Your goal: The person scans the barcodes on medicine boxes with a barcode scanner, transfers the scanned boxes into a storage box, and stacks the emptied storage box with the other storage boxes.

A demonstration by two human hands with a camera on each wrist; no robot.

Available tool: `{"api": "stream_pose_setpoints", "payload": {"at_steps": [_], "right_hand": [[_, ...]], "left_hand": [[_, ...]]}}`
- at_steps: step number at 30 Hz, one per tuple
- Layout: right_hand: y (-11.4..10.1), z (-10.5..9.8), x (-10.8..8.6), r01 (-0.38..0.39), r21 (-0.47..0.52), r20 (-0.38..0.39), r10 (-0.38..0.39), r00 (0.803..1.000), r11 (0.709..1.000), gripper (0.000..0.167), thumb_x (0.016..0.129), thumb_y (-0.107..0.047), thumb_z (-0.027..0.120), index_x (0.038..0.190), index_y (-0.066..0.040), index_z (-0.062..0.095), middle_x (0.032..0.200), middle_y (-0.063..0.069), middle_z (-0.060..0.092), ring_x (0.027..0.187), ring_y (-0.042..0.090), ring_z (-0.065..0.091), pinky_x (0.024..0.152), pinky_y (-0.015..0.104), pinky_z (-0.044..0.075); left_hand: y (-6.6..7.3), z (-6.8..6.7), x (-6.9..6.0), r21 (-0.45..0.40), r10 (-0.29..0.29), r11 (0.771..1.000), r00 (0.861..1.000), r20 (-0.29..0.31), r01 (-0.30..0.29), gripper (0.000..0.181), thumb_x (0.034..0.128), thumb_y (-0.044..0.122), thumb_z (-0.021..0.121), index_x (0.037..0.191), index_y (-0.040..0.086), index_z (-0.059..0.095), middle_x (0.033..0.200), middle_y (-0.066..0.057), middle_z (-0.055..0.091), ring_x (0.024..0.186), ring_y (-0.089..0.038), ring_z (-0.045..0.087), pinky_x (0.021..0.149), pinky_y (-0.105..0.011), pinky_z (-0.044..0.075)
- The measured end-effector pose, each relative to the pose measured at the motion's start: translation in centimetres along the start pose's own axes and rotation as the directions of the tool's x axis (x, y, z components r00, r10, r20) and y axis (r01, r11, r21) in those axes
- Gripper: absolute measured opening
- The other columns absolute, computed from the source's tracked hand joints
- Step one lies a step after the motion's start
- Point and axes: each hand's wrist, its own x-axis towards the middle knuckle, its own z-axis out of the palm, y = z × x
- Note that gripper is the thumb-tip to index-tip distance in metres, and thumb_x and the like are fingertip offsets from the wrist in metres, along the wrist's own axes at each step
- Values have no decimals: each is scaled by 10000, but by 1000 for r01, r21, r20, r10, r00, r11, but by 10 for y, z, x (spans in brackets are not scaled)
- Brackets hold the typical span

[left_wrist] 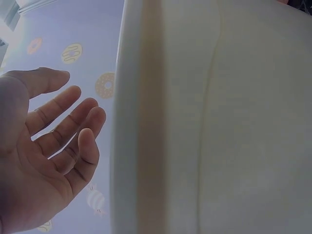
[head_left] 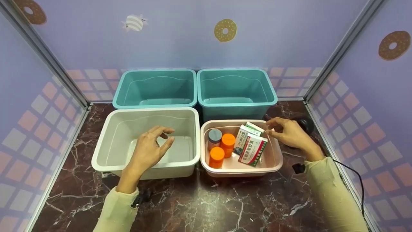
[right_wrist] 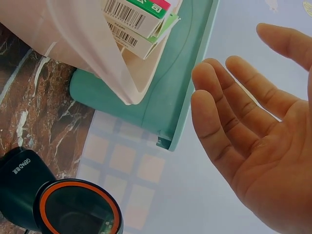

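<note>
Your hands are released, fingers relaxed. In the head view, the front medicine box point(head_left: 253, 149) stands tilted in the pink bin point(head_left: 222, 169), at eight o'clock from your right hand point(head_left: 289, 132), near; at three from your left hand point(head_left: 147, 149), well apart. Its long axis runs one to seven o'clock.

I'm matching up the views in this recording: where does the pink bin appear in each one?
Head: right of centre, the pink bin stands in front of the right-hand teal bin.
Left wrist: not visible; the off-white bin fills most of the picture.
Right wrist: upper left, cut off by the frame, medicine boxes inside.
Shared landmark: the purple printed wall, in all three.
</note>
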Motion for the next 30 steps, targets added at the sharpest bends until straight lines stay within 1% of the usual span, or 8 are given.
{"api": "stream_pose_setpoints", "payload": {"at_steps": [2,4,6,10,13,18,25,30], "right_hand": [[0,1,0,-6,7,4,5,1000,1000,307,914,-272,712,1183,-127,688,969,47,751,775,154,656,673,283,509],[-1,1,0,-12,16,7,12,1000,1000,308,907,-276,719,1177,-131,690,961,44,748,750,157,639,634,275,498],[-1,2,1,-13,21,10,13,1000,1000,308,902,-271,723,1173,-128,691,959,47,744,751,174,632,627,276,489],[-2,4,2,-14,24,11,14,1000,1000,303,889,-273,739,1155,-134,701,972,37,739,785,212,637,692,311,478],[-2,5,1,-16,31,13,15,1000,999,294,888,-281,744,1145,-143,704,975,32,740,800,222,650,725,331,482],[1,7,1,-10,40,19,10,1000,999,294,897,-293,741,1144,-138,702,970,34,740,799,222,664,720,325,493],[0,10,1,-3,53,23,2,1000,999,292,902,-296,739,1136,-125,701,985,25,746,798,196,668,733,321,498],[-1,12,1,3,52,22,-4,1000,999,292,904,-281,735,1138,-109,702,979,27,751,775,168,652,722,305,494]], "left_hand": [[0,0,-1,0,5,1000,1000,0,-5,222,937,276,704,1102,130,732,969,-79,713,612,-148,585,572,-271,486],[1,1,-2,1,13,1000,1000,-4,-13,219,935,271,707,1100,129,733,969,-68,715,610,-139,583,569,-265,490],[1,2,-3,-2,23,1000,1000,-9,-23,221,932,270,710,1099,127,733,966,-61,717,618,-139,590,568,-260,491],[3,4,-4,-15,31,999,999,-10,-32,227,929,274,711,1101,127,732,981,-56,726,652,-151,613,572,-253,494],[5,5,-6,-26,25,999,1000,-4,-26,225,930,277,709,1102,133,731,989,-51,726,668,-163,622,581,-253,496],[8,7,-9,-56,22,998,1000,-6,-23,218,925,265,715,1094,129,731,990,-41,723,710,-168,635,592,-248,504],[11,13,-12,-118,46,992,999,-15,-48,207,914,240,721,1074,109,733,958,-44,715,746,-182,651,579,-237,521],[14,18,-16,-133,61,989,998,-11,-62,212,904,229,730,1081,113,736,979,-32,717,810,-198,668,590,-248,525]]}}
